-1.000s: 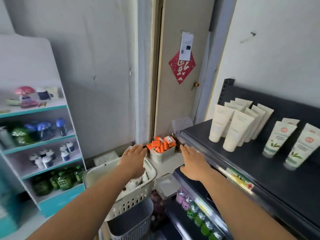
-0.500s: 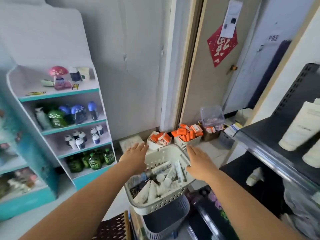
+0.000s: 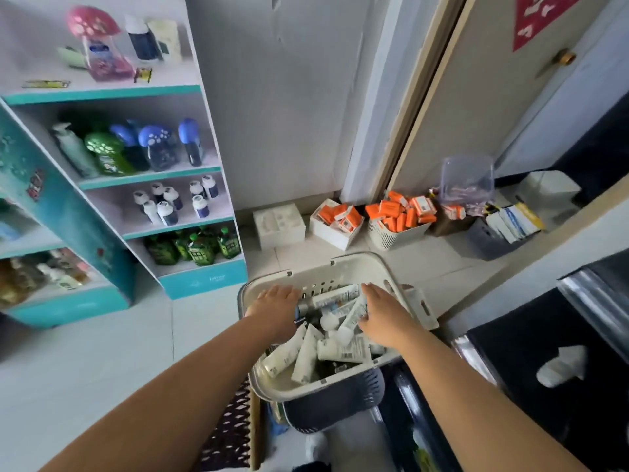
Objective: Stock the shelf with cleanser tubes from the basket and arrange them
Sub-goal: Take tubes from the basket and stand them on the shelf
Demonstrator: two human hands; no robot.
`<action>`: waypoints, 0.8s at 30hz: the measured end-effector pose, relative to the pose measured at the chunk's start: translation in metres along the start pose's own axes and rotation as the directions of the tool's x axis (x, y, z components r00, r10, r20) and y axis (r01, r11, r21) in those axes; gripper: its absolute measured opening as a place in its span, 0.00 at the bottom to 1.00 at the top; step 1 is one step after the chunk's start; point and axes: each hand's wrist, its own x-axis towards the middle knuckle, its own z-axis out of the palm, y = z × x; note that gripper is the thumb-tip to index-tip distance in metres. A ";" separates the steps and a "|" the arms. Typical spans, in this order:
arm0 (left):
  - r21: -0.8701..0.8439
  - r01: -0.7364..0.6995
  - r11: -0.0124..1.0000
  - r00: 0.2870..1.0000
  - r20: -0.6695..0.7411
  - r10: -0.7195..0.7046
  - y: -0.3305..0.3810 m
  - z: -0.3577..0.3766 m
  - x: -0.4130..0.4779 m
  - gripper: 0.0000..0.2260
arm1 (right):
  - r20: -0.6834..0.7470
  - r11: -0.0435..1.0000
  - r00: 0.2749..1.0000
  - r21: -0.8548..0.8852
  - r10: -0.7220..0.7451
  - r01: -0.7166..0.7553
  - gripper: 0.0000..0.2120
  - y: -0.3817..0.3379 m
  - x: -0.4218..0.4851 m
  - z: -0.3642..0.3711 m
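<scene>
Cleanser tubes (image 3: 308, 349), white plastic, lie heaped in the cream slotted plastic basket (image 3: 340, 263); left hand (image 3: 275, 303) and right hand (image 3: 384, 315) reach palm-down over them, fingers straight, holding nothing.

Teal rack (image 3: 204, 277) holds bottles (image 3: 160, 151); orange boxes (image 3: 398, 212) fill floor bins (image 3: 384, 238) by the door (image 3: 476, 97).

**anon:** what colours is all that stuff?

**me:** My basket (image 3: 343, 262) is cream, and the tubes (image 3: 306, 354) in it are white with grey print. The bin (image 3: 337, 401) under it is dark slate. The boxes (image 3: 396, 212) are bright orange. The shelf unit (image 3: 102, 93) is white with teal edges: green bottles (image 3: 199, 250), blue white-spotted caps (image 3: 155, 135) and a pink spotted cap (image 3: 92, 23).
</scene>
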 end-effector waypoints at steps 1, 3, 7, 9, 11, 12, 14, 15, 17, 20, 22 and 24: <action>-0.019 0.013 1.000 0.999 0.032 -0.012 0.001 0.009 0.007 0.31 | 0.031 0.999 0.999 0.037 0.010 -0.011 0.35 0.004 0.009 0.006; -0.069 0.056 0.996 0.994 0.096 -0.049 0.006 0.026 0.021 0.29 | 0.083 0.993 0.996 0.101 0.045 -0.054 0.35 0.011 0.025 0.018; -0.138 0.123 0.983 0.976 0.197 -0.094 0.019 0.049 0.049 0.27 | 0.189 0.974 0.974 0.161 0.128 -0.159 0.29 0.024 0.053 0.040; -0.204 0.150 0.967 0.970 0.221 -0.103 0.026 0.058 0.065 0.24 | 0.213 0.953 0.962 0.210 0.172 -0.217 0.24 0.029 0.064 0.052; -0.269 0.169 0.948 0.967 0.232 -0.106 0.034 0.064 0.084 0.19 | 0.250 0.920 0.946 0.280 0.205 -0.273 0.18 0.034 0.076 0.064; -0.289 0.166 0.943 0.969 0.226 -0.102 0.039 0.067 0.094 0.17 | 0.270 0.901 0.937 0.312 0.221 -0.302 0.17 0.037 0.082 0.069; -0.326 0.170 0.930 0.972 0.211 -0.104 0.050 0.071 0.114 0.16 | 0.312 0.851 0.914 0.373 0.260 -0.369 0.20 0.043 0.092 0.076; -0.346 0.181 0.921 0.971 0.214 -0.110 0.055 0.074 0.123 0.17 | 0.327 0.822 0.902 0.402 0.282 -0.403 0.21 0.046 0.097 0.081; -0.366 0.198 0.909 0.965 0.237 -0.115 0.064 0.081 0.140 0.17 | 0.349 0.753 0.878 0.465 0.327 -0.465 0.24 0.050 0.105 0.091; -0.370 0.225 0.901 0.954 0.272 -0.126 0.080 0.092 0.158 0.17 | 0.338 0.664 0.855 0.540 0.392 -0.518 0.25 0.049 0.113 0.102; -0.350 0.314 0.883 0.928 0.308 -0.208 0.088 0.098 0.164 0.19 | 0.319 0.629 0.850 0.573 0.420 -0.525 0.28 0.046 0.117 0.105; -0.343 0.402 0.849 0.894 0.349 -0.283 0.088 0.103 0.170 0.20 | 0.326 0.572 0.837 0.617 0.439 -0.540 0.28 0.043 0.120 0.105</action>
